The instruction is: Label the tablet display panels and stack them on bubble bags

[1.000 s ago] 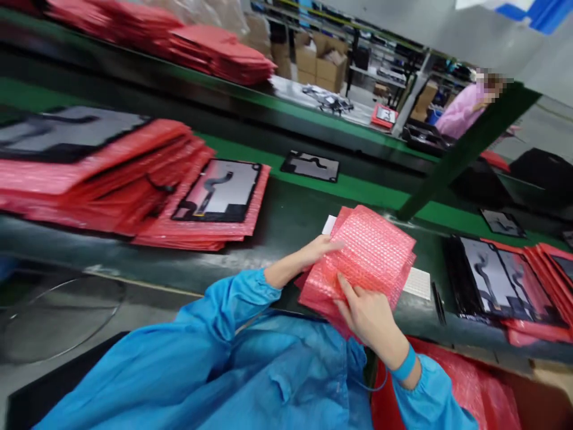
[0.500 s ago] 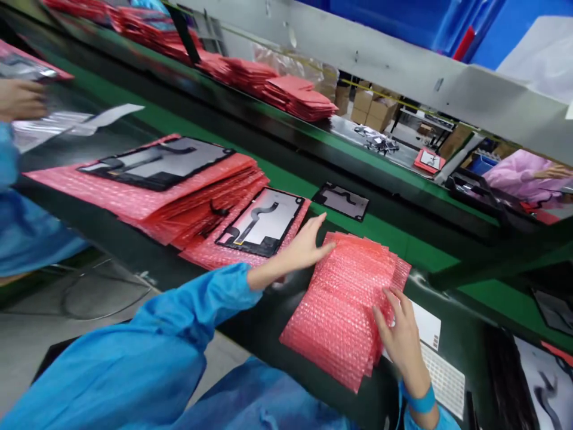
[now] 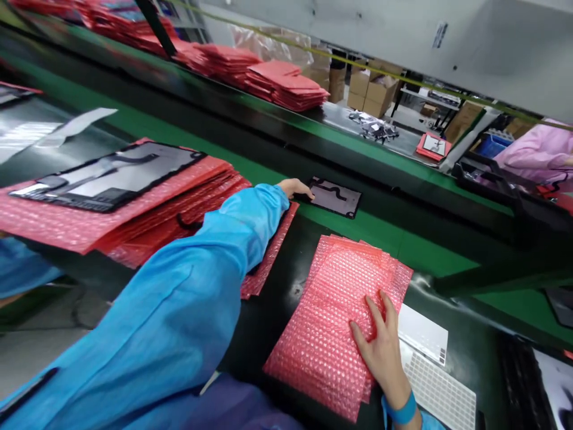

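My left hand [image 3: 295, 188] is stretched far forward, fingertips at the left edge of a thin grey panel [image 3: 336, 198] with a black border and a black ribbon cable. Whether they touch the panel is hard to make out. My right hand [image 3: 381, 340], with a blue wrist band, rests with spread fingers on a fanned stack of pink bubble-wrap bags [image 3: 331, 316]. Under my left sleeve another bubble-wrap bag [image 3: 274, 263] carries a black-edged panel, mostly hidden by the arm.
At left, a pile of pink bags [image 3: 179, 203] bears another grey panel [image 3: 102, 176]. A white keyboard [image 3: 441, 382] lies right of my right hand. More red bags [image 3: 286, 83] are stacked on the far shelf. A person in a pink sleeve [image 3: 535, 146] sits at far right.
My left hand has moved forward from beside the bag stack to the grey panel. My right hand stays on the bags, slightly lower and further left. The co-worker's hand at left has gone from view.
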The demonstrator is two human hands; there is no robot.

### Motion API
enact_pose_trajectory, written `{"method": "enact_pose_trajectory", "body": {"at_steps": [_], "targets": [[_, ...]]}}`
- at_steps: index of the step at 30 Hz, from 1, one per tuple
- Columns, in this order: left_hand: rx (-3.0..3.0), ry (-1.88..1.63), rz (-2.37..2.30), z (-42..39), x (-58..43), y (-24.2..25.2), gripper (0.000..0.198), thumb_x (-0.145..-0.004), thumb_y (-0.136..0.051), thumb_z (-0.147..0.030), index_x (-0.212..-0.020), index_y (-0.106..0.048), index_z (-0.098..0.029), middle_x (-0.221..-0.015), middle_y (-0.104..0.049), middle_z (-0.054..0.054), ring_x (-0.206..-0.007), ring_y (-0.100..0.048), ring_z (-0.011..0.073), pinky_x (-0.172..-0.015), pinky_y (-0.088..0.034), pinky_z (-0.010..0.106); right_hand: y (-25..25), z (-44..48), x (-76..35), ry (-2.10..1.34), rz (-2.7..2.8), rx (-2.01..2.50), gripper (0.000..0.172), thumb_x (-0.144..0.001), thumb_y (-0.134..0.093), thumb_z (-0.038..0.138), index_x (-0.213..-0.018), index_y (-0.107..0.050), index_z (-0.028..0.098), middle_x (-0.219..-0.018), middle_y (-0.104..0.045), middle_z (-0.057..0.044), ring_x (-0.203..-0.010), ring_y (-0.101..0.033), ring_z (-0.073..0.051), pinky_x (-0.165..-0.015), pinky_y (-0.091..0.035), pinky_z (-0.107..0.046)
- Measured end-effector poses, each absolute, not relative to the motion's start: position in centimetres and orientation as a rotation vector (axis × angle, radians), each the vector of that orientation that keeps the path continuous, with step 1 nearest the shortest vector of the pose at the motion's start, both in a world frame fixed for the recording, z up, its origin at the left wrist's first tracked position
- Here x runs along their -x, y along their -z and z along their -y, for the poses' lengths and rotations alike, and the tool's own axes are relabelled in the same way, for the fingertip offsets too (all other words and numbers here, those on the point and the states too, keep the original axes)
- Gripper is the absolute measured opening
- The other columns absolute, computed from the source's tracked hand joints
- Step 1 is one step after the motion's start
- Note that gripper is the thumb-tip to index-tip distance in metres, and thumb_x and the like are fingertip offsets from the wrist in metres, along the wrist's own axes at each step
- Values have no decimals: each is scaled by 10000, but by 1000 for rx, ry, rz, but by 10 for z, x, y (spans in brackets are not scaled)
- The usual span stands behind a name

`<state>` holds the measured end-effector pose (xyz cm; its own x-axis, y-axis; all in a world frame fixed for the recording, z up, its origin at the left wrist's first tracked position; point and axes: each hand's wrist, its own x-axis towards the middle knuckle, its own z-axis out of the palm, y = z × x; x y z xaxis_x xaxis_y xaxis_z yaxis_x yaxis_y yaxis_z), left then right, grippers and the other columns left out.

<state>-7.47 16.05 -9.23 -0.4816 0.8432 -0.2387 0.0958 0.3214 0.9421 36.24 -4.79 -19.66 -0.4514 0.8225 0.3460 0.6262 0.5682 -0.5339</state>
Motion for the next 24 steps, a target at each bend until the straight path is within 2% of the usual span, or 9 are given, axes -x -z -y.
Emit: {"method": "enact_pose_trajectory", "body": {"at_steps": [4,7,10,13,15,17,20,22,24], "targets": [[-629,-1302,-1660,-154,69,72,322,-1032,-720,-375,-1253,-683,-143,-1191,-717,89,-988,-720,198,-849,-644,380,200,45,-363,-440,2187,1156,537,-1010,-710,396,-1509,-579,245,-1664,-413,-200,-1540,-458,-402,-1201,-486,-690],[-555,-1411,-1502,-124,46,58,129,-1040,-638,-202,-1067,-699,-91,-996,-734,86,-844,-709,137,-763,-608,258,200,41,-363,-444,2161,1141,518,-1010,-715,420,-1477,-610,221,-1655,-425,-209,-1537,-461,-393,-1220,-466,-680],[-525,-1473,-1335,-57,4,53,155,-986,-560,-105,-998,-714,-97,-969,-771,100,-853,-740,135,-745,-591,210,200,38,-363,-470,2147,1137,523,-1005,-720,454,-1454,-630,203,-1664,-432,-214,-1553,-447,-388,-1247,-434,-676],[-467,-1404,-1133,34,-54,63,174,-912,-661,-147,-1053,-760,-130,-1045,-813,87,-939,-783,192,-789,-621,255,197,37,-360,-529,2106,1140,548,-1004,-715,473,-1462,-627,187,-1680,-439,-217,-1571,-441,-368,-1269,-413,-656],[-378,-1342,-1045,89,-97,77,136,-842,-804,-206,-966,-760,-172,-971,-819,45,-966,-799,215,-847,-632,281,190,36,-357,-561,2035,1150,525,-1026,-677,466,-1466,-627,185,-1665,-474,-212,-1562,-467,-343,-1267,-427,-631],[-321,-1267,-1018,128,-139,96,205,-801,-893,-307,-897,-753,-192,-984,-826,35,-1027,-804,238,-907,-635,306,181,32,-357,-529,1928,1180,441,-1051,-622,439,-1416,-665,195,-1602,-551,-196,-1508,-535,-316,-1236,-468,-606],[-205,-1196,-1006,160,-180,120,341,-725,-973,-428,-893,-756,-227,-1109,-832,19,-1150,-786,244,-1003,-615,311,161,26,-377,-365,1758,1245,321,-1049,-596,415,-1244,-745,207,-1390,-684,-163,-1345,-652,-284,-1148,-542,-554],[-140,-1058,-985,173,-186,126,394,-711,-983,-482,-934,-774,-232,-1143,-833,38,-1183,-777,233,-1033,-596,288,145,30,-409,-273,1686,1343,314,-1025,-621,442,-1161,-769,201,-1217,-734,-138,-1160,-717,-269,-1029,-593,-498],[-141,-772,-920,185,-177,122,442,-776,-920,-582,-972,-790,-208,-1094,-840,99,-1076,-809,236,-905,-621,272,127,45,-454,-257,1630,1546,376,-996,-649,509,-1131,-777,182,-1063,-761,-119,-950,-734,-254,-878,-604,-438]]}}
